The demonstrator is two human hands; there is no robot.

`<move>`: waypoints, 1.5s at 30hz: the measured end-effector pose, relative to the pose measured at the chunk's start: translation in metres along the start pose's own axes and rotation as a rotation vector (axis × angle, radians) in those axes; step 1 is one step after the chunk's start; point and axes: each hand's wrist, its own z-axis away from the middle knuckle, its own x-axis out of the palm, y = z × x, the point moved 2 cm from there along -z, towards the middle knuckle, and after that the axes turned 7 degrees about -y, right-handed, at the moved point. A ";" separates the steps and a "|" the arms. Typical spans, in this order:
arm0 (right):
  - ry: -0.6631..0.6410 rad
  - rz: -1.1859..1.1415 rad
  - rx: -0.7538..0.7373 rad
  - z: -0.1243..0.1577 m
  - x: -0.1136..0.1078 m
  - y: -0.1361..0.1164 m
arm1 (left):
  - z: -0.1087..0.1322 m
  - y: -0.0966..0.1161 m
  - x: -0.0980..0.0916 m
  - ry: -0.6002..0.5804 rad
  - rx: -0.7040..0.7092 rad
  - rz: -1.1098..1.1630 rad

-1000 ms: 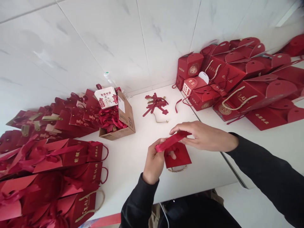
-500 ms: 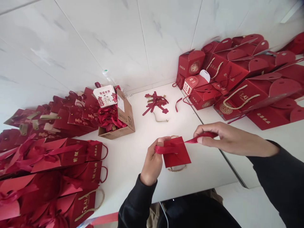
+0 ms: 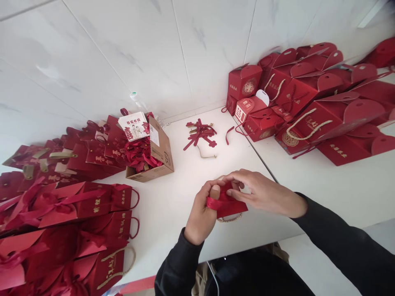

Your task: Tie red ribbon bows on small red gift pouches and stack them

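A small red box (image 3: 230,206) with rope handles sits near the front edge of the white table, under both hands. My left hand (image 3: 204,213) is closed on a red ribbon (image 3: 215,203), which loops over its fingers at the box's left side. My right hand (image 3: 257,191) reaches over the box top from the right, its thumb and fingers bent together at the ribbon. What those fingertips pinch is too small to make out.
A cardboard box (image 3: 165,152) of red ribbons and cards stands back left. Red gift boxes (image 3: 89,201) crowd the left; more red boxes (image 3: 311,98) stand at the right. Red knotted cords (image 3: 200,133) lie mid-table, near a seam in the tabletop.
My right hand has moved left from beside the box to its top, beside my left hand. The ribbon stretched out to the right is no longer seen extended. The view has shifted slightly.
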 end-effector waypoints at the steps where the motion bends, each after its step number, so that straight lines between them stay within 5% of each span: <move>1: 0.002 0.006 0.003 0.000 0.000 0.000 | 0.000 0.000 0.001 0.005 0.000 -0.003; 9: 0.040 -0.008 0.003 0.011 -0.008 -0.003 | 0.000 -0.002 -0.002 0.100 -0.071 -0.020; 16: -0.048 -0.123 0.063 0.014 -0.001 -0.009 | -0.006 -0.002 -0.006 0.051 -0.262 0.284; 24: 0.039 -0.206 0.140 0.008 0.009 -0.002 | -0.006 -0.003 0.000 -0.055 -0.141 0.246; 28: 0.046 -0.241 0.168 0.009 0.010 -0.002 | -0.006 -0.007 0.007 -0.013 -0.037 0.157; 39: -0.007 -0.318 0.171 0.021 0.017 0.005 | -0.004 -0.008 -0.001 0.001 -0.037 0.103; 45: 0.045 -0.192 0.143 0.025 0.017 0.007 | -0.002 -0.008 0.004 0.100 -0.008 -0.067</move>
